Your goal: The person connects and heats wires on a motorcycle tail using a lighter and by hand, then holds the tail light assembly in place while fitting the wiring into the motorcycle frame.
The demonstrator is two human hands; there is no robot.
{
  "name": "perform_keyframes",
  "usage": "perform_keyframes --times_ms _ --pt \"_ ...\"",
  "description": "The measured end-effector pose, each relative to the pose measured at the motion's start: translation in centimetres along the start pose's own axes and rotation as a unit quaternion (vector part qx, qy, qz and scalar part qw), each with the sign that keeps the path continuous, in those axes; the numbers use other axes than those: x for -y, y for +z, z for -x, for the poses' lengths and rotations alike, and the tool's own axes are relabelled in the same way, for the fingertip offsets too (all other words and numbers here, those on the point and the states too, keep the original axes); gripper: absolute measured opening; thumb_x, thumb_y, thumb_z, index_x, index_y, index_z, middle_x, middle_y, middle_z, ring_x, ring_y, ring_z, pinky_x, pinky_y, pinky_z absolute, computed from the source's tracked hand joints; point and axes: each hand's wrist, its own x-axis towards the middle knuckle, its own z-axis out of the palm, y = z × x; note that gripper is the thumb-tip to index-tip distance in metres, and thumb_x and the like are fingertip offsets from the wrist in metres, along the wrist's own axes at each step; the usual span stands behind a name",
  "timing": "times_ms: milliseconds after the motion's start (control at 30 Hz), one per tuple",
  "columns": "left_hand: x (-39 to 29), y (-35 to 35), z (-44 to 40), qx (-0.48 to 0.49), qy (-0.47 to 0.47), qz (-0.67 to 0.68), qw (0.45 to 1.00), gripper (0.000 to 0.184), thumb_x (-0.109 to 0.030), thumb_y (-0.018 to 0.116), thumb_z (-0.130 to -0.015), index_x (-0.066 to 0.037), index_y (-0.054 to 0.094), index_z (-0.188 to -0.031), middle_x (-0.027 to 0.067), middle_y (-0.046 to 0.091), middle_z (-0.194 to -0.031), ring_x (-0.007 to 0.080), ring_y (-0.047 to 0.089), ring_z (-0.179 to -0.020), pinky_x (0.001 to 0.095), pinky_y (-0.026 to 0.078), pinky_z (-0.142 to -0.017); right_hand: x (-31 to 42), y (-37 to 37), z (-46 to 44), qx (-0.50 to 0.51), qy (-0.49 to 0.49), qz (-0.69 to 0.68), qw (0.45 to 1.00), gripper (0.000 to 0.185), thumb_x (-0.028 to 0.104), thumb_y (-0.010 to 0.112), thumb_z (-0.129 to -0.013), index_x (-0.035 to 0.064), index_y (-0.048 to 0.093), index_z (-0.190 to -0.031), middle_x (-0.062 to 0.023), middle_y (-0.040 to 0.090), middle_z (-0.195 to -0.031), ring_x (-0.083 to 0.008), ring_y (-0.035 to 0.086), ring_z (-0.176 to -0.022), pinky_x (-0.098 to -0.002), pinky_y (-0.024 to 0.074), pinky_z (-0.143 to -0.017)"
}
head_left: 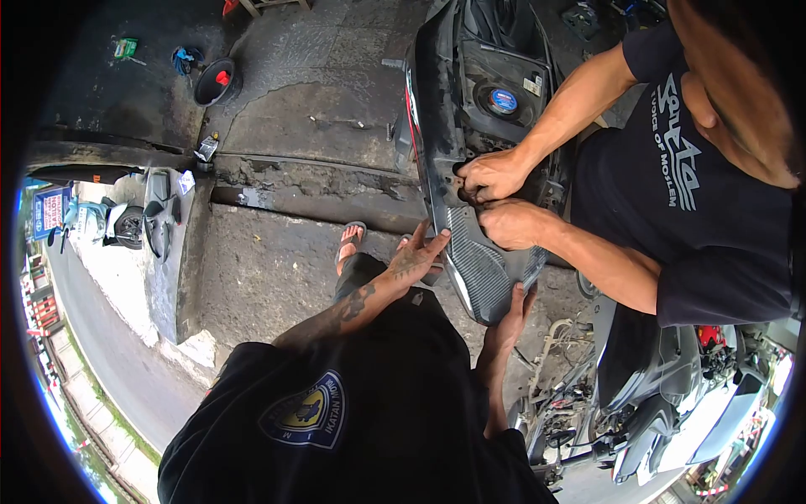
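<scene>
A dark motorcycle tail panel (pixel 474 273) with a carbon-like pattern points toward me. My left hand (pixel 411 259), its fingers spread, lies against the panel's left edge. On the opposite side, my right hand (pixel 512 312) touches the edge near the tip with fingers stretched out and partly hidden. Across from me, a co-worker in a dark shirt has both hands on the upper part of the panel, one hand (pixel 495 175) by a hole and the other hand (pixel 510 223) just below. Whether these hands hold anything small cannot be made out. A round blue-topped cap (pixel 502 102) sits farther up.
A black bucket (pixel 204 91) with something red inside stands at the upper left. A channel (pixel 311 207) crosses the ground. Dark motorcycle parts (pixel 158 214) lie on a ledge at left, beside a parked scooter (pixel 88 220). More motorcycles (pixel 646 361) stand at lower right.
</scene>
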Motion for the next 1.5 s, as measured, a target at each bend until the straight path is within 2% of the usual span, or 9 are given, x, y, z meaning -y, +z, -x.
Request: perform_keyframes --times_ms 167,233,567,1133,1167,1233,1267,1500 --pt "0.0 0.1 0.1 -0.003 0.001 -0.003 1.0 0.101 -0.059 0.057 -0.09 -0.004 -0.001 -0.153 0.0213 0.044 -0.138 0.0298 0.058 -0.112 0.0393 0.051 -0.092 -0.3 -0.2 -0.2 0.002 -0.006 0.006 1.0 0.066 0.026 0.056 -0.095 0.0038 0.026 -0.149 -0.0182 0.036 -0.147 -0.0298 0.038 -0.13 -0.0387 0.0299 -0.109" --pt "0.1 0.4 0.2 -0.034 0.009 -0.011 0.999 0.1 -0.064 0.055 -0.088 -0.004 0.007 -0.153 0.0154 0.055 -0.127 0.0248 0.062 -0.108 0.036 0.053 -0.087 -0.3 -0.3 -0.2 0.002 -0.004 0.003 1.0 0.067 0.027 0.056 -0.095 0.0034 0.025 -0.15 -0.0184 0.035 -0.147 -0.03 0.038 -0.131 -0.0388 0.0296 -0.109" --pt "0.0 0.4 0.2 -0.031 0.006 -0.009 0.999 0.097 -0.062 0.056 -0.089 -0.007 0.008 -0.154 0.0125 0.057 -0.123 0.0213 0.062 -0.104 0.035 0.052 -0.086 -0.4 -0.2 -0.1 -0.001 0.0 -0.004 1.0 0.07 0.028 0.058 -0.095 0.0014 0.023 -0.15 -0.0192 0.03 -0.151 -0.0313 0.034 -0.134 -0.0398 0.0272 -0.111" --pt "0.0 0.5 0.3 -0.045 0.01 -0.01 0.999 0.095 -0.059 0.058 -0.089 -0.006 0.012 -0.153 0.01 0.059 -0.116 0.0192 0.062 -0.1 0.0338 0.053 -0.084 -0.8 -0.6 -0.5 0.016 -0.008 -0.013 1.0 0.07 0.029 0.059 -0.094 0.0031 0.025 -0.15 -0.0191 0.035 -0.147 -0.0311 0.038 -0.131 -0.0402 0.0301 -0.11" --pt "0.0 0.4 0.2 -0.044 0.01 -0.01 0.999 0.095 -0.059 0.058 -0.089 -0.006 0.012 -0.153 0.01 0.059 -0.116 0.0192 0.062 -0.1 0.0338 0.053 -0.084 -0.9 -0.7 -0.6 0.02 -0.009 -0.015 1.0 0.069 0.029 0.059 -0.095 0.0031 0.025 -0.149 -0.0191 0.035 -0.147 -0.0309 0.038 -0.131 -0.0401 0.0302 -0.11" --pt "0.0 0.2 0.1 -0.017 0.006 -0.015 1.0 0.098 -0.059 0.057 -0.091 -0.005 0.005 -0.153 0.0198 0.047 -0.133 0.0259 0.06 -0.105 0.0367 0.052 -0.087 -1.0 -0.8 -0.7 0.02 -0.015 -0.01 1.0 0.069 0.028 0.059 -0.095 0.0032 0.025 -0.149 -0.0191 0.035 -0.147 -0.0306 0.038 -0.131 -0.04 0.0306 -0.109" --pt "0.0 0.2 0.1 -0.015 0.007 -0.016 1.0 0.098 -0.059 0.057 -0.091 -0.005 0.005 -0.153 0.0198 0.047 -0.133 0.0259 0.06 -0.105 0.0367 0.052 -0.087 2.1 2.1 0.8 0.022 -0.019 -0.004 1.0 0.068 0.028 0.058 -0.095 0.0033 0.025 -0.149 -0.0191 0.035 -0.147 -0.0304 0.038 -0.131 -0.0398 0.031 -0.109" --pt "-0.5 0.4 0.6 -0.013 0.003 0.002 1.0 0.1 -0.059 0.058 -0.089 -0.005 0.004 -0.153 0.0189 0.048 -0.132 0.0248 0.061 -0.104 0.0358 0.053 -0.087 -0.2 -0.2 -0.3 0.022 -0.014 -0.019 0.999 0.069 0.027 0.059 -0.095 0.0033 0.025 -0.149 -0.0192 0.035 -0.147 -0.0307 0.039 -0.131 -0.0396 0.0326 -0.108"
